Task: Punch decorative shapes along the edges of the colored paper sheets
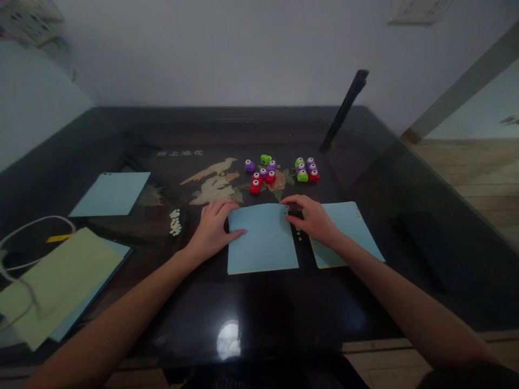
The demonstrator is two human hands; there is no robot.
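Note:
A stack of light blue paper [261, 246] with a thin yellow edge below lies in front of me. Its top edge bows slightly upward, and small punched holes show near its top right corner. My left hand [213, 229] holds the top left corner, with its thumb on the sheet and its fingers curled at the edge. At the top right corner, my right hand [314, 219] has thumb and forefinger around the side of the paper. Its forearm passes above another blue sheet [357, 232], which has small yellowish marks at its upper right corner.
Several red, green and purple craft punches [270, 176] stand beyond the paper, with another group of punches [312, 172] to the right. Small punched paper bits [175, 222] lie left. A blue sheet [111, 193], yellow paper [68, 275], a white cable [14, 278] and a black upright bar [344, 111] surround them.

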